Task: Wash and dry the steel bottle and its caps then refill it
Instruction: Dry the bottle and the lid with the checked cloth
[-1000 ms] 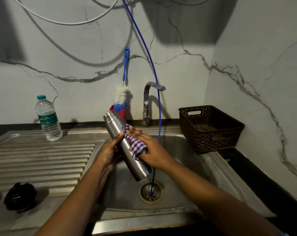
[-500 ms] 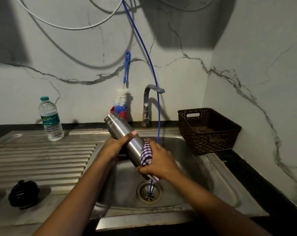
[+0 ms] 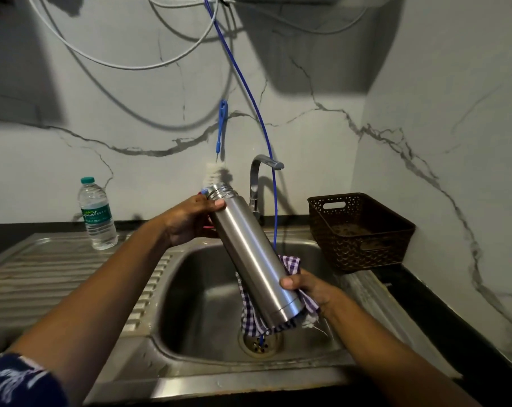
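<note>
I read this as the drying step. The steel bottle (image 3: pixel 248 254) is tilted over the sink (image 3: pixel 190 289), uncapped mouth up and far-left. L hand (image 3: pixel 187 220) grips it just below the neck. R hand (image 3: pixel 310 289) cups the base through the checked cloth (image 3: pixel 254 318), thumb on steel. Base may be damp; can't tell. Next: wipe the base, dry caps, refill.

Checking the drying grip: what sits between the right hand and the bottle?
Head view: the checked cloth lies between the right hand and the bottle; only the thumb touches steel.
</note>
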Demonstrator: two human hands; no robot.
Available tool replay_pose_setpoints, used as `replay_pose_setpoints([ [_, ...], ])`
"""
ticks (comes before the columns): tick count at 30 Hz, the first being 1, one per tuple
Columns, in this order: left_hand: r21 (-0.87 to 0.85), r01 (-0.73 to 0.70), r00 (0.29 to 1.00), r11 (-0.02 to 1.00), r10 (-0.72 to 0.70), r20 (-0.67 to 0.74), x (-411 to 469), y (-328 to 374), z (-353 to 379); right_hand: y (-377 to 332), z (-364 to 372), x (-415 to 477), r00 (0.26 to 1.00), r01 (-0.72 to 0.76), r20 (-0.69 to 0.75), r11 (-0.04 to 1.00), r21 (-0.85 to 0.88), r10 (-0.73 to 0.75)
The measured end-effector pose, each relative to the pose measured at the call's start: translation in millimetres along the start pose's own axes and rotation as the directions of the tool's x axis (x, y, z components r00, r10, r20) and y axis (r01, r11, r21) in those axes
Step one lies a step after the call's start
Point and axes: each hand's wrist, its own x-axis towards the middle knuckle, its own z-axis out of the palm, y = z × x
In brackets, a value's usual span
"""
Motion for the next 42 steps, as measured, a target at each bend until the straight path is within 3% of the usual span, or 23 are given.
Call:
replay_pose_setpoints([
  [6,0.016,-0.064,0.986,0.998,0.065,-0.156,1,3,10,-5,0,-4,0.99,0.106,-0.095,0.994,0.034,-0.102],
  [9,0.11,-0.059,0.982,0.992,0.078,-0.175,0,10,19,-21,10,-1,0.981,0.153,-0.099,0.978,-0.141,-0.168],
  [13,0.213,-0.059,0.981,0.975,0.096,-0.167,2,15,31,-49,34,20,0.906,0.26,-0.236,0.903,-0.342,-0.351],
  [15,0.243,-0.06,0.977,0.968,0.107,-0.185,4,19,33,-51,41,19,0.861,0.262,-0.248,0.805,-0.532,-0.445],
  [17,0.261,-0.048,0.967,0.964,0.11,-0.228,6,23,33,-39,39,6,0.864,0.201,-0.211,0.698,-0.687,-0.457],
  [19,0.273,-0.025,0.956,0.962,0.103,-0.276,8,24,31,-19,34,-9,0.888,0.131,-0.191,0.628,-0.767,-0.418],
  [21,0.265,0.009,0.948,0.964,0.076,-0.309,11,22,32,-4,33,-14,0.842,0.136,-0.163,0.494,-0.858,-0.514],
  [23,0.256,0.045,0.947,0.966,0.041,-0.32,12,21,35,-3,37,-5,0.765,0.124,-0.064,0.244,-0.962,-0.641],
  [25,0.25,0.071,0.95,0.966,0.011,-0.312,13,23,38,-13,39,9,0.702,0.058,0.116,-0.106,-0.993,-0.702],
  [27,0.277,0.089,0.949,0.957,0.003,-0.315,13,25,38,-19,37,16,0.718,0.037,0.291,-0.383,-0.923,-0.632],
  [30,0.31,0.092,0.944,0.946,0.016,-0.329,12,27,35,-6,22,6,0.777,0.133,0.466,-0.613,-0.779,-0.423],
  [33,0.351,0.081,0.949,0.933,0.036,-0.314,13,26,39,-1,18,-3,0.752,0.093,0.515,-0.709,-0.699,-0.41],
  [37,0.437,0.038,0.945,0.899,0.11,-0.308,14,26,46,-30,35,18,0.716,0.009,0.465,-0.658,-0.753,-0.522],
  [40,0.41,0.033,0.944,0.912,0.105,-0.312,13,27,44,-17,32,14,0.745,0.03,0.448,-0.646,-0.763,-0.494],
  [42,0.388,0.034,0.94,0.921,0.102,-0.326,12,26,40,8,19,0,0.786,0.078,0.472,-0.693,-0.717,-0.399],
])
